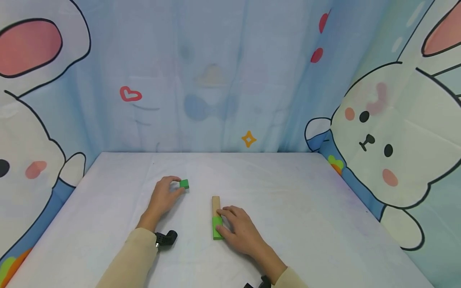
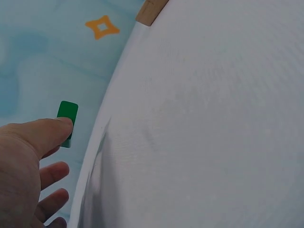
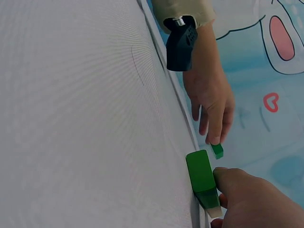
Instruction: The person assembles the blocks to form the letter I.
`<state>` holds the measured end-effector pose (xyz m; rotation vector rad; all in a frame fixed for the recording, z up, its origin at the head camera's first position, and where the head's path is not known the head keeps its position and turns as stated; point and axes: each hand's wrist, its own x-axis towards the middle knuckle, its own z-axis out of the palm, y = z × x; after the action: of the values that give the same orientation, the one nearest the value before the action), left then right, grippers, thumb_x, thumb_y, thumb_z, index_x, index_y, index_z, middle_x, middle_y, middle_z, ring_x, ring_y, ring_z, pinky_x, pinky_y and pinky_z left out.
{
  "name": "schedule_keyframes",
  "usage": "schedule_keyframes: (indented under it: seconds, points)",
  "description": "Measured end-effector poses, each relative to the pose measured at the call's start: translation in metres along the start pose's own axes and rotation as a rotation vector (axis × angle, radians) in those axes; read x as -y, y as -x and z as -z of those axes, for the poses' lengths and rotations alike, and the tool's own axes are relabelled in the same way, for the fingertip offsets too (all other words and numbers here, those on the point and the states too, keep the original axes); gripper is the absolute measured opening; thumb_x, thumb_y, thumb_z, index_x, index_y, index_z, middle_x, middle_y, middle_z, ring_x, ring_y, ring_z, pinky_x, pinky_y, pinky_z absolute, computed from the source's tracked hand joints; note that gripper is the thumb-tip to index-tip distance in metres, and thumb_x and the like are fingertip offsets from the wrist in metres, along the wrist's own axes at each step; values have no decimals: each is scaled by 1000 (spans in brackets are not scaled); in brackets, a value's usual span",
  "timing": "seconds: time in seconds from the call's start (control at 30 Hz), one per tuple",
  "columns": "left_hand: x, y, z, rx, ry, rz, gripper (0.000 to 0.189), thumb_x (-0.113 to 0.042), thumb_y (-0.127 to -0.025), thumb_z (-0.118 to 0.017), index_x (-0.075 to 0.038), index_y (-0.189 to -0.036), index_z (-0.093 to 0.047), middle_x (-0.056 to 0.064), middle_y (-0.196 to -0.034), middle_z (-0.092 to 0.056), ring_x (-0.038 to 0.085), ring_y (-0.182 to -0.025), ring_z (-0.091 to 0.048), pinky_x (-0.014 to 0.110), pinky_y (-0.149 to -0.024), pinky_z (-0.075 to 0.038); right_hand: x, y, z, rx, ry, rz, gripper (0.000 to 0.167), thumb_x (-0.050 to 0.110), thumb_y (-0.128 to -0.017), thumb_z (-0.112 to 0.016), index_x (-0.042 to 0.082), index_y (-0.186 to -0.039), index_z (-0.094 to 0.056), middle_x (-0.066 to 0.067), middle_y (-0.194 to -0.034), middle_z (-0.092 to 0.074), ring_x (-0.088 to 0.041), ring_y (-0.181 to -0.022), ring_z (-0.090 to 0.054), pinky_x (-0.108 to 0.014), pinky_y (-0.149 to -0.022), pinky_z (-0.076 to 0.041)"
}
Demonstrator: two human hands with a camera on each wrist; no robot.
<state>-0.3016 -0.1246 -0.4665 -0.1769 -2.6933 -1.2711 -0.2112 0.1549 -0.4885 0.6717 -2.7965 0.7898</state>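
My left hand (image 1: pixel 163 198) pinches a small green block (image 1: pixel 184 184) between thumb and fingers at the table's left-centre; the left wrist view shows the thumb on this green piece (image 2: pixel 69 110). To the right and nearer, a longer green block (image 1: pixel 217 234) lies end to end with a plain wooden block (image 1: pixel 215 205), in a line running away from me. My right hand (image 1: pixel 243 232) is at the right side of this line. Its thumb touches the green block (image 3: pixel 201 171) and a fingertip touches the wooden one (image 3: pixel 214 211). The other right fingers are partly hidden.
A white cloth covers the table (image 1: pixel 306 208). Behind and beside it hangs a blue curtain (image 1: pixel 216 80) with cartoon rabbits. Black wrist devices (image 1: pixel 166 238) are strapped to both forearms, over beige sleeves.
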Motion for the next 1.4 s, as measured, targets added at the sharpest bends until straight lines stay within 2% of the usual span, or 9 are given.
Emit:
schedule_keyframes:
  seconds: [0.47,0.8,1.27,1.4]
  points:
    - [-7,-2,-10,19,-1,10,40,-21,-99,-68,-3,-134,-62,21,-149,-53,42,-146,-43,58,-121,-34,0,1,0,3,22,-4,47,41,-101,-64,19,-142,-62,-4,-142,-60,-29,-137,-52,-53,-115,-43]
    - [-12,-3,-18,21,17,-8,40,-21,-98,-70,-3,-133,-62,21,-149,-54,42,-144,-44,57,-121,-34,1,1,1,12,29,-10,48,41,-101,-63,18,-143,-62,-5,-143,-60,-30,-138,-52,-53,-115,-43]
    - [-19,-5,-25,4,-7,-34,40,-20,-97,-70,-3,-132,-63,20,-143,-58,40,-141,-49,56,-120,-38,1,0,2,12,35,-1,47,42,-101,-62,19,-142,-62,-5,-142,-60,-29,-137,-52,-53,-114,-44]
    - [-22,-5,-27,19,-2,-32,40,-21,-98,-71,-3,-133,-62,20,-146,-57,41,-143,-47,57,-120,-37,2,1,2,14,31,-3,47,42,-101,-62,19,-142,-62,-5,-142,-60,-29,-137,-52,-53,-114,-44]
